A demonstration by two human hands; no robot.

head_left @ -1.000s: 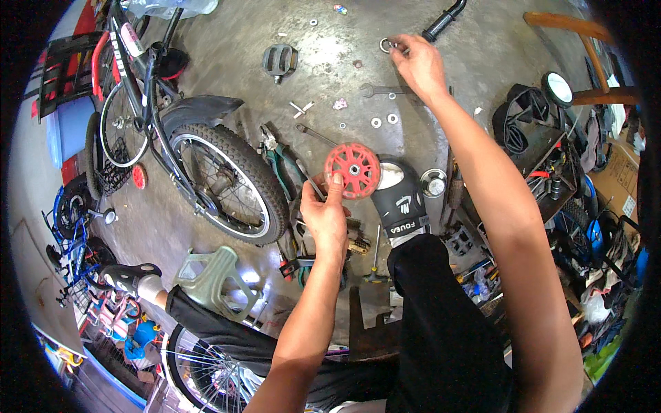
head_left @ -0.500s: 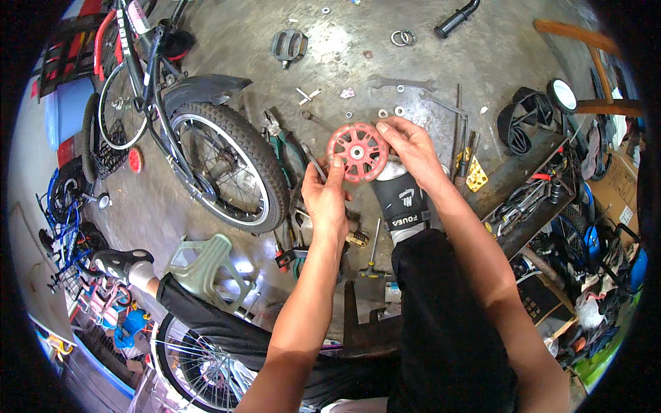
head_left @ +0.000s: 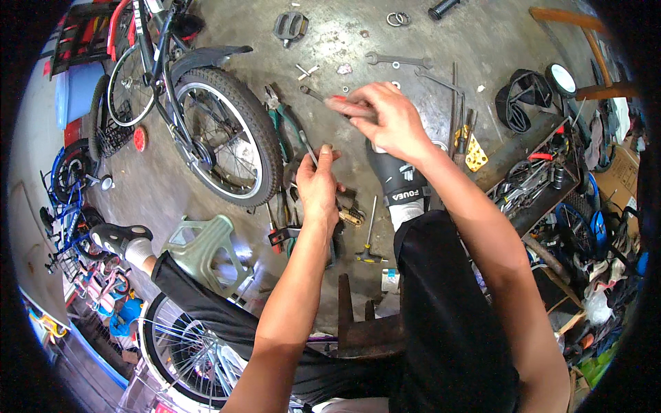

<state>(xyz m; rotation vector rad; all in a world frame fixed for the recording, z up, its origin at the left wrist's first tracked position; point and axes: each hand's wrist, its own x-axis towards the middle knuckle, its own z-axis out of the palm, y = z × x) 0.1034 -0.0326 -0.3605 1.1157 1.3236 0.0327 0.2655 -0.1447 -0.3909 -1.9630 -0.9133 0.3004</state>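
My right hand [head_left: 394, 120] is raised over the floor, its fingers closed on a small red wheel [head_left: 350, 108]. The wheel is turned nearly edge-on and looks smeared by motion. Lower and to the left, my left hand [head_left: 318, 187] is closed round a slim metal rod-like tool [head_left: 308, 146], whose tip points up and away. The rest of that tool is hidden in the fingers. The two hands are apart. Pliers with green handles [head_left: 280, 122] lie just left of the left hand.
A bicycle's knobby front wheel [head_left: 265, 138] stands at the left, with a pale green stool [head_left: 206, 251] below it. Wrenches [head_left: 399, 60] and a pedal [head_left: 290, 27] lie on the far floor. A tool-filled metal tray [head_left: 530, 186] is at the right, and a yellow-handled T-shaped tool [head_left: 370, 255] lies near.
The red wheel has left my left hand and tipped from face-up to edge-on in my right hand, which has moved up and left. My left hand keeps the rod-like tool.
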